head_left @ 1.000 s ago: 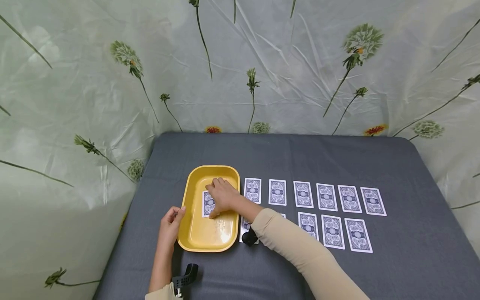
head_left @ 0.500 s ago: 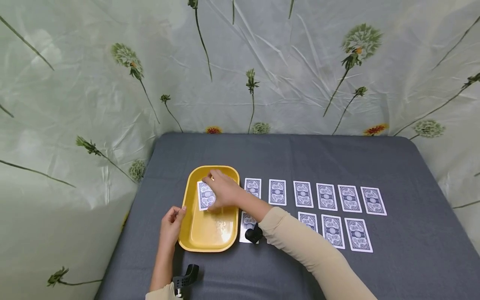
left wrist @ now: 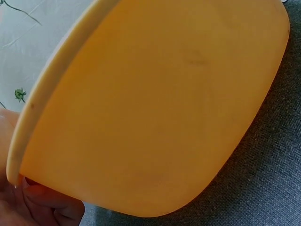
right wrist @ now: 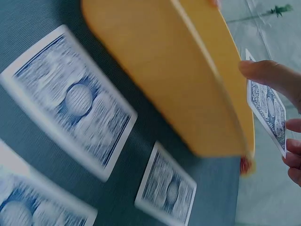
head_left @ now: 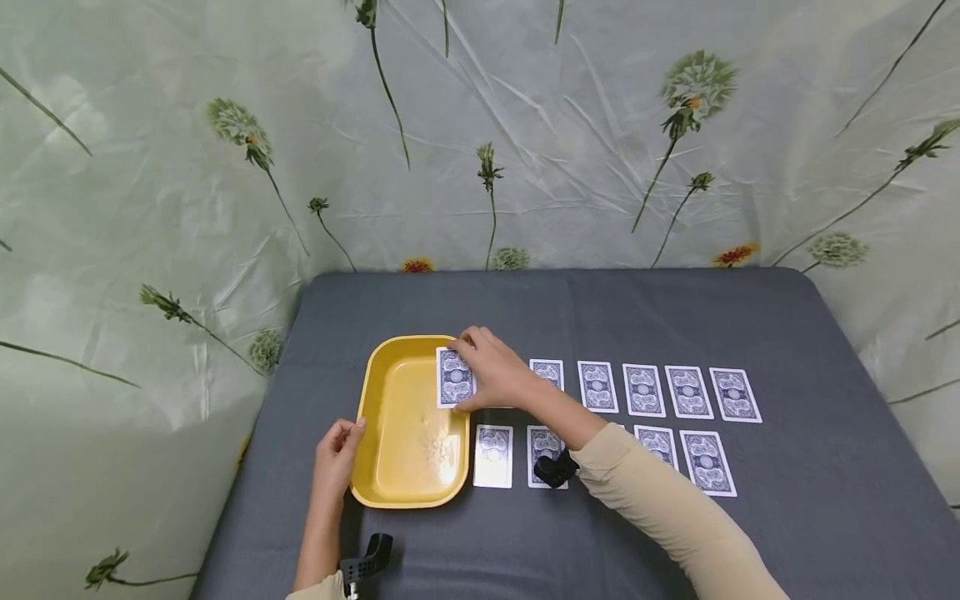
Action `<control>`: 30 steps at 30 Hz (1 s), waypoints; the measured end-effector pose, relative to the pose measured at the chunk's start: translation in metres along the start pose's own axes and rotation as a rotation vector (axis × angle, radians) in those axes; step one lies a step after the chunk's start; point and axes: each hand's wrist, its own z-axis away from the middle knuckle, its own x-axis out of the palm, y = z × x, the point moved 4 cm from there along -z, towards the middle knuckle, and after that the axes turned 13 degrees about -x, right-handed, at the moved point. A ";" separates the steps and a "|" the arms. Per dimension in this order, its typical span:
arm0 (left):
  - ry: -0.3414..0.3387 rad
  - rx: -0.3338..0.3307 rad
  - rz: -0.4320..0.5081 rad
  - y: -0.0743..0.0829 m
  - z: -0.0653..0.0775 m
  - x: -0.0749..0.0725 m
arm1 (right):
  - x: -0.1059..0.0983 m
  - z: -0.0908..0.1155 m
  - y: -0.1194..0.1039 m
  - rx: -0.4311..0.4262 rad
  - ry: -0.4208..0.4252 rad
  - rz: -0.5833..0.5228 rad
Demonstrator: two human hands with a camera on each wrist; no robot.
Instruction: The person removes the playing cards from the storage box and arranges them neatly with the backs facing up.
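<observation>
My right hand (head_left: pixel 495 375) pinches a playing card (head_left: pixel 456 379) above the right rim of a yellow tray (head_left: pixel 408 493). The card's blue patterned back faces up. In the right wrist view, the thumb lies on one edge of the held card (right wrist: pixel 267 107) and the fingers at the other. At the tray's left rim, my left hand (head_left: pixel 337 462) grips the edge. The left wrist view shows curled fingers (left wrist: pixel 56 205) beneath that rim, with the tray's wall (left wrist: pixel 155 113) filling most of the picture. Nothing lies on the visible tray floor.
Two rows of cards lie back up to the right of the tray, including one nearest card (head_left: pixel 492 457) and a far one (head_left: pixel 736 395). My right forearm hides parts of several. A grey cloth (head_left: pixel 600 308) covers the table; a flowered sheet (head_left: pixel 570 167) hangs behind.
My right hand has lifted the card from inside the tray and carried it right, over the tray's right rim. The left hand keeps its place. The head view has shifted slightly.
</observation>
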 end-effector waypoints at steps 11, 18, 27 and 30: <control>0.017 0.075 0.033 -0.004 0.001 0.002 | -0.021 0.069 0.034 0.090 0.065 -0.006; 0.017 0.109 0.065 -0.003 0.003 0.003 | -0.038 0.115 0.054 0.143 0.085 0.051; 0.018 -0.004 0.012 -0.002 0.001 0.002 | -0.054 0.175 0.076 0.232 0.107 0.138; 0.016 -0.004 0.006 -0.002 0.000 0.001 | -0.056 0.193 0.082 0.276 0.100 0.152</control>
